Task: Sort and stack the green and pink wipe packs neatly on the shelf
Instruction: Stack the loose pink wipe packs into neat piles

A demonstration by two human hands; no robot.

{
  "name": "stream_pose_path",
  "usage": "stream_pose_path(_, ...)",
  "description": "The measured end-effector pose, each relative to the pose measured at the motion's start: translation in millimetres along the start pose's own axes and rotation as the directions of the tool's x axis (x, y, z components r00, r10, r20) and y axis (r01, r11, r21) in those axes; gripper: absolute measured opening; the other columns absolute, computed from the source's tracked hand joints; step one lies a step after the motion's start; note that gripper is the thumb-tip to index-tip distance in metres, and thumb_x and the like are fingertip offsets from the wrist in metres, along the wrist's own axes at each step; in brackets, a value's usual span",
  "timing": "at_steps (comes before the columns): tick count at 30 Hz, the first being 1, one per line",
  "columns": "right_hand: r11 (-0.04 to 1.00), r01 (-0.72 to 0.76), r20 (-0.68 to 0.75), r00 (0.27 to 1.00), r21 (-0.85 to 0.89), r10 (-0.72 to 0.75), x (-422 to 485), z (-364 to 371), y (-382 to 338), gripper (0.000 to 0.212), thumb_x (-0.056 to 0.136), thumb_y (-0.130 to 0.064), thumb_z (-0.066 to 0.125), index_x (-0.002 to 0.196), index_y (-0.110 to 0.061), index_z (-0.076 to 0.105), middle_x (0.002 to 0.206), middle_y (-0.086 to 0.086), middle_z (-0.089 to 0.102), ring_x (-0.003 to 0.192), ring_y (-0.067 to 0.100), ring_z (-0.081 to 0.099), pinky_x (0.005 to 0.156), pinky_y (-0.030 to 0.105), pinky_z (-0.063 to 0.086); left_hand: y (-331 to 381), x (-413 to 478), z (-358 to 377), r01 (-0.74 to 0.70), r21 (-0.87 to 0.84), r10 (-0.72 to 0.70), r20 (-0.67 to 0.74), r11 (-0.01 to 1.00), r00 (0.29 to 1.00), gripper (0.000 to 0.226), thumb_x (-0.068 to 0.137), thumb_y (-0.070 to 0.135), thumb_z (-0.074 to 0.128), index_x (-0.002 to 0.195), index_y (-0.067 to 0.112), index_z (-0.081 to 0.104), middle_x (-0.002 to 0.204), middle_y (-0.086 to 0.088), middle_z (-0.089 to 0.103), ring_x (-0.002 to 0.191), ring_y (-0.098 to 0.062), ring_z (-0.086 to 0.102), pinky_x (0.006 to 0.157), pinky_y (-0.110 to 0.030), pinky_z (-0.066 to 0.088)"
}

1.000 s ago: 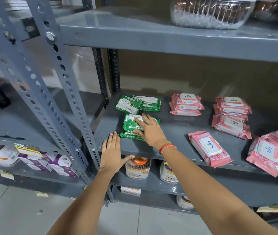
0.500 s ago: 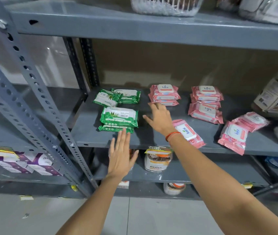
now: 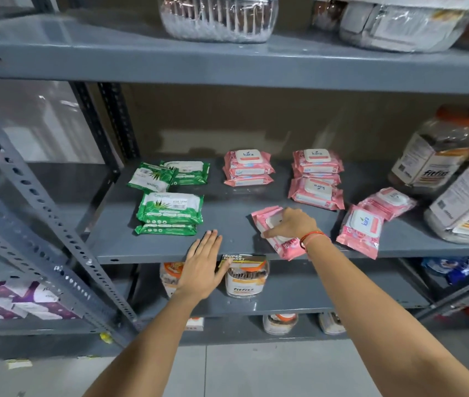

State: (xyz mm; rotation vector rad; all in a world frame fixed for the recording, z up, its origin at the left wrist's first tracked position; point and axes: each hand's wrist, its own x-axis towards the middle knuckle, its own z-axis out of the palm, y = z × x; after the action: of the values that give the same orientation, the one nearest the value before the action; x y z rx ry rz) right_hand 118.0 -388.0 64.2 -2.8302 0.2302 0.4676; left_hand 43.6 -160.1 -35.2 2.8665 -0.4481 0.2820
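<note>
On the grey middle shelf (image 3: 227, 250), a stack of two green packs (image 3: 169, 212) lies at front left, with two more green packs (image 3: 167, 174) overlapping behind it. Pink packs sit in a stack at the back centre (image 3: 247, 167), a taller stack (image 3: 316, 179) to its right, and a loose pile (image 3: 370, 222) further right. My right hand (image 3: 292, 224) rests on a single pink pack (image 3: 273, 230) near the shelf's front edge, fingers curled over it. My left hand (image 3: 203, 265) hovers flat and empty at the front edge, below the green stack.
Large clear jars labelled fitfizz (image 3: 433, 156) stand at the shelf's right end. The shelf above (image 3: 227, 61) carries clear containers. A slanted perforated upright (image 3: 27, 202) stands on the left. Jars (image 3: 246, 277) fill the shelf below.
My right hand has left the green stack and moved right onto the single pink pack. My left hand has drifted right along the front edge. The view has shifted rightwards.
</note>
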Motion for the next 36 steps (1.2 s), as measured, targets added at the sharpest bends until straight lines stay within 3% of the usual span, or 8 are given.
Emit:
stream_pose_path(5, 1.0, 0.014, -0.092, 0.996, 0.013, -0.012, -1, -1, -13, 0.074, 0.064, -0.053, 0.076, 0.118, -0.007, 0.056, 0.12, 0.012, 0.061, 0.112, 0.033, 0.056, 0.088, 0.038, 0.048, 1, -2, -3, -0.009, 0.002, 0.009, 0.022, 1.0, 1.0, 0.077, 0.092, 0.061, 0.008, 0.141, 0.006, 0.031, 0.149, -0.011, 0.029, 0.138, -0.022, 0.023, 0.111, -0.041, 0.014)
stream_pose_path(14, 0.99, 0.143, -0.077, 0.987, -0.007, -0.143, 9, -3, -45, 0.083, 0.066, -0.056, 0.075, 0.128, -0.007, 0.048, 0.128, 0.011, 0.055, 0.122, 0.032, 0.049, 0.095, 0.04, 0.045, 3, -3, -3, 0.011, 0.029, -0.013, 0.051, 1.0, 0.999, 0.077, 0.091, 0.063, 0.013, 0.141, 0.006, 0.031, 0.149, -0.01, 0.031, 0.137, -0.023, 0.025, 0.11, -0.043, 0.015)
stream_pose_path(17, 0.965, 0.181, -0.017, 0.983, 0.191, -0.181, 12, -12, -36, 0.095, 0.067, -0.063, 0.071, 0.136, -0.005, 0.039, 0.135, 0.014, 0.052, 0.124, 0.033, 0.049, 0.101, 0.042, 0.045, 2, -2, -3, 0.006, 0.024, -0.007, 0.052, 1.0, 0.999, 0.08, 0.091, 0.065, 0.011, 0.142, 0.006, 0.029, 0.15, -0.01, 0.028, 0.138, -0.023, 0.022, 0.11, -0.042, 0.012)
stream_pose_path(20, 0.904, 0.292, -0.061, 0.956, 0.313, -0.288, 15, -39, -21, 0.077, 0.079, -0.049, 0.069, 0.139, -0.01, 0.039, 0.135, 0.013, 0.055, 0.122, 0.033, 0.053, 0.1, 0.037, 0.044, 4, -1, -4, 0.005, 0.053, -0.008, 0.054, 0.999, 0.999, 0.082, 0.089, 0.066, 0.009, 0.142, 0.006, 0.029, 0.149, -0.01, 0.029, 0.138, -0.023, 0.022, 0.11, -0.043, 0.012)
stream_pose_path(23, 0.913, 0.379, -0.037, 0.925, 0.151, -0.378, 15, -57, -18, 0.061, 0.086, -0.031, 0.067, 0.137, -0.007, 0.045, 0.132, 0.014, 0.058, 0.12, 0.033, 0.055, 0.097, 0.032, 0.042, 6, -2, -2, 0.014, 0.087, -0.02, 0.064, 0.996, 0.998, 0.083, 0.089, 0.066, 0.015, 0.141, 0.005, 0.031, 0.149, -0.012, 0.03, 0.138, -0.024, 0.023, 0.11, -0.044, 0.012)
stream_pose_path(26, 0.899, 0.436, 0.124, 0.891, 0.024, -0.436, 16, -51, -27, 0.067, 0.08, -0.024, 0.072, 0.139, -0.009, 0.043, 0.133, 0.011, 0.056, 0.123, 0.03, 0.053, 0.099, 0.032, 0.043, 7, -2, -2, 0.015, 0.114, -0.023, 0.069, 0.993, 0.997, 0.082, 0.089, 0.066, 0.017, 0.14, 0.004, 0.033, 0.148, -0.012, 0.032, 0.137, -0.025, 0.026, 0.11, -0.044, 0.014)
stream_pose_path(31, 0.869, 0.472, 0.246, 0.869, -0.15, -0.429, 15, -30, -34, 0.088, 0.066, -0.034, 0.083, 0.142, -0.028, 0.039, 0.136, 0.009, 0.044, 0.126, 0.03, 0.044, 0.104, 0.04, 0.043, 8, -2, -2, 0.015, 0.118, -0.022, 0.064, 0.993, 0.998, 0.082, 0.089, 0.066, 0.017, 0.14, 0.004, 0.033, 0.148, -0.012, 0.033, 0.137, -0.025, 0.026, 0.11, -0.044, 0.015)
stream_pose_path(36, 0.916, 0.356, 0.127, 0.933, -0.184, -0.337, 12, -21, -39, 0.085, 0.064, -0.05, 0.081, 0.136, -0.023, 0.048, 0.139, 0.011, 0.04, 0.129, 0.035, 0.04, 0.106, 0.044, 0.041, 9, -2, -4, 0.012, 0.107, -0.018, 0.052, 0.994, 0.998, 0.083, 0.089, 0.066, 0.015, 0.139, 0.003, 0.035, 0.147, -0.013, 0.034, 0.137, -0.026, 0.027, 0.109, -0.045, 0.017)
